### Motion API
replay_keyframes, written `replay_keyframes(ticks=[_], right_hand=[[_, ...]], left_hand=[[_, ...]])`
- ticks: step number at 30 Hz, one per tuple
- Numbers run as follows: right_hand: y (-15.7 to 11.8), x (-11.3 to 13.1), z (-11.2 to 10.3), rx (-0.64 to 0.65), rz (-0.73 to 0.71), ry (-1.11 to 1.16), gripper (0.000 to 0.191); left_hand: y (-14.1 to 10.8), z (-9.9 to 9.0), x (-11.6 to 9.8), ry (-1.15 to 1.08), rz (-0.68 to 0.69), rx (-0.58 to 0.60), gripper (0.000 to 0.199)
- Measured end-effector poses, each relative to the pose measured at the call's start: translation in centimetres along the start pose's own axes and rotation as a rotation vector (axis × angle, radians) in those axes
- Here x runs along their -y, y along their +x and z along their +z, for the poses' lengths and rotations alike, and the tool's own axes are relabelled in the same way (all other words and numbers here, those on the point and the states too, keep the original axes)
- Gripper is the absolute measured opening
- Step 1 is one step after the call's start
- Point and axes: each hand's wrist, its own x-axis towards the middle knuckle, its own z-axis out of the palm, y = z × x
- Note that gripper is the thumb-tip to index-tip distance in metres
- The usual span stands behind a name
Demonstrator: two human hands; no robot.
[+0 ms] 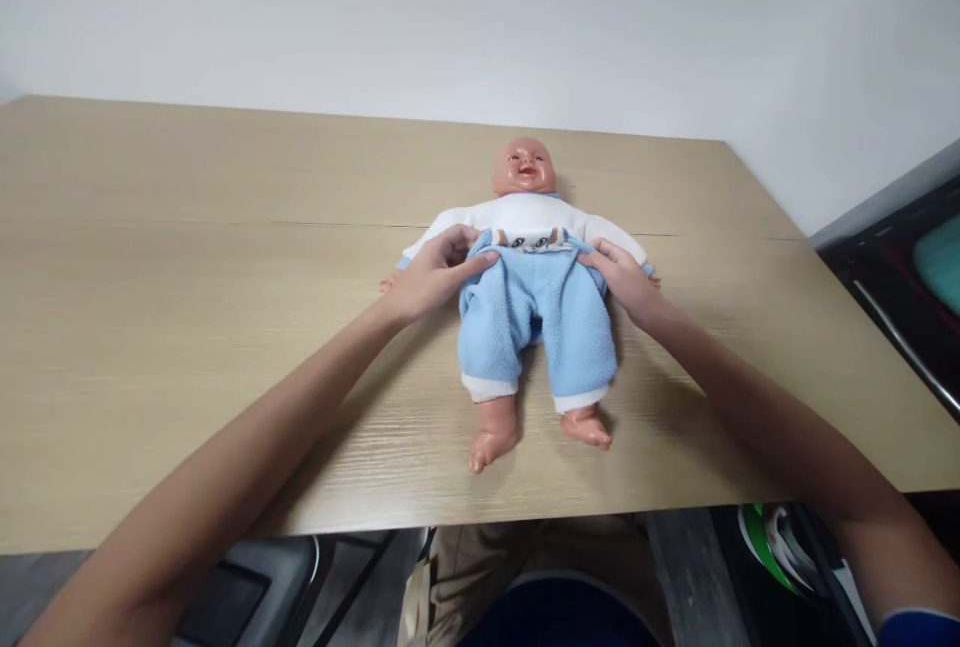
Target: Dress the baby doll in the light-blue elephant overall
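Observation:
A baby doll point(528, 167) lies on its back on the table, head toward the wall and bare feet toward me. It wears a white top point(517, 211) with light blue cuffs and light blue fleece pants point(491, 327) with white leg cuffs. My left hand point(442, 270) pinches the pants' waistband at the left side, thumb on top. At the right side of the waistband, my right hand point(616, 275) grips the cloth between thumb and fingers. Between the hands, a printed animal face on the top shows just above the waistband.
The wooden table point(187, 327) reaches back to a white wall point(375, 17). A black object with a teal part point(941, 262) stands off the right edge. Below the front edge are a grey-black case point(247, 587) and a green-and-white round item point(769, 547).

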Motion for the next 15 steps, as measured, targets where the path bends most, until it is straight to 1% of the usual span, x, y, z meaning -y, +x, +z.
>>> replay_keyframes(ticks=[2, 3, 5, 7, 10, 13, 15], right_hand=[[-0.5, -0.9, -0.3, 0.023, 0.030, 0.029, 0.043], [-0.8, -1.2, -0.3, 0.041, 0.038, 0.059, 0.043], [-1.4, -1.5, -0.2, 0.083, 0.064, 0.149, 0.043], [-1.7, -1.7, 0.2, 0.114, 0.118, 0.268, 0.043], [-1.8, -2.0, 0.8, 0.107, 0.189, 0.369, 0.043], [-1.6, -2.4, 1.0, 0.114, 0.193, 0.371, 0.046], [-1.7, -2.4, 0.9, 0.144, 0.160, 0.332, 0.048]], left_hand=[[-0.7, -0.5, 0.9, 0.087, -0.003, -0.025, 0.060], [-1.0, -0.8, 1.2, 0.111, -0.006, -0.007, 0.058], [-1.7, -1.3, 1.6, 0.107, -0.025, 0.065, 0.054], [-2.0, -1.6, 1.9, 0.048, -0.048, 0.101, 0.049], [-2.1, -1.3, 2.4, -0.106, -0.115, 0.079, 0.044], [-1.9, -0.7, 3.0, -0.244, -0.164, 0.080, 0.046], [-1.9, -0.7, 3.0, -0.296, -0.158, 0.080, 0.049]])
